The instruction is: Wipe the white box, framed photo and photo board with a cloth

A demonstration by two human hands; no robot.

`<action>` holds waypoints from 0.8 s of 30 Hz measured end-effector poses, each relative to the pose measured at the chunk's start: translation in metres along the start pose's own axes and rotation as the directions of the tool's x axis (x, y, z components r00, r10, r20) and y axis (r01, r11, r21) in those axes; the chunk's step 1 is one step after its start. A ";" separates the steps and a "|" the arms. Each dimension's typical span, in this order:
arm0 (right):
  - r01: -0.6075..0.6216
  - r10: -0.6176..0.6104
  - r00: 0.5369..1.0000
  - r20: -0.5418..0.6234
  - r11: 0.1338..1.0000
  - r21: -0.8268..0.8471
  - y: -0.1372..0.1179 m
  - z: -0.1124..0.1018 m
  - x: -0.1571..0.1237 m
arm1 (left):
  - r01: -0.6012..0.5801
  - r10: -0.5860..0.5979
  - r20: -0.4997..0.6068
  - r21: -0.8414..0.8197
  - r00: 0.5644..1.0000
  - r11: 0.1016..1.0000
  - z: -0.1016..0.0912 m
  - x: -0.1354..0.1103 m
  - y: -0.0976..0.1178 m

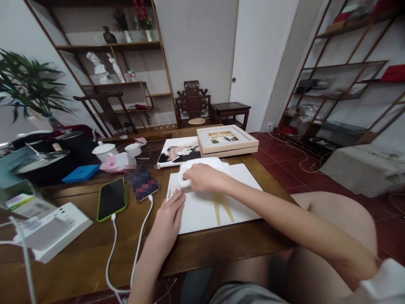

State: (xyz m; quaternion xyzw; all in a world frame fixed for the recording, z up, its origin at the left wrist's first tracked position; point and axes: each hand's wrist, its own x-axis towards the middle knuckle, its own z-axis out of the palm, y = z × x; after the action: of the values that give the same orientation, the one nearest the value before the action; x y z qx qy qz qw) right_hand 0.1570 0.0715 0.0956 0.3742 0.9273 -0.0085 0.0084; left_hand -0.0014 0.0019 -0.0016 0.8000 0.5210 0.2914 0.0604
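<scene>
A flat white board (202, 211), seemingly the back of a picture frame with a tan stand, lies on the wooden table (95, 253) in front of me. My left hand (169, 215) rests flat on its near left edge, fingers stretched out. My right hand (202, 177) is closed on a white cloth (196, 166) pressed against the board's far left part.
Behind the board lie a printed photo (179, 154) and a light wooden framed picture (226, 141). To the left are a green-cased phone (111, 198) on a white cable, a second phone (144, 183), a white box (50, 230), cups and pots. Shelves line both walls.
</scene>
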 end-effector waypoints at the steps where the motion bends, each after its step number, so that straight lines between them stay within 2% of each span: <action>1: 0.028 -0.028 1.000 -0.007 1.000 0.005 -0.005 0.001 0.007 | -0.003 0.003 0.000 0.007 1.000 1.000 -0.001 0.000 0.001; 6: 0.091 -0.090 0.995 -0.050 0.996 0.018 -0.021 0.004 0.027 | 0.004 -0.004 -0.005 0.007 1.000 1.000 -0.003 0.000 0.002; 10: 0.053 -0.053 0.998 -0.024 0.998 0.022 -0.002 0.004 0.020 | -0.001 0.001 -0.020 0.007 1.000 1.000 -0.001 -0.001 -0.001; 18: -0.192 0.191 0.981 -0.029 0.981 -0.019 0.076 0.019 -0.049 | -0.005 0.004 -0.044 -0.018 0.999 1.000 0.000 0.000 -0.001; 21: -0.216 0.215 0.976 -0.016 0.976 -0.017 0.081 0.022 -0.077 | -0.003 0.002 -0.050 -0.022 0.999 1.000 0.000 0.000 0.000; 24: -0.198 0.198 0.980 0.019 0.980 0.005 0.065 0.022 -0.106 | -0.001 0.001 -0.039 -0.013 0.999 1.000 0.001 -0.001 -0.001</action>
State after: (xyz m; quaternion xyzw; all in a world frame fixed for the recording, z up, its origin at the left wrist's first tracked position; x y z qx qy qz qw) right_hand 0.2785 0.0444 0.0753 0.4646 0.8853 -0.0144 0.0165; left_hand -0.0014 0.0018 -0.0029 0.7940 0.5198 0.3103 0.0550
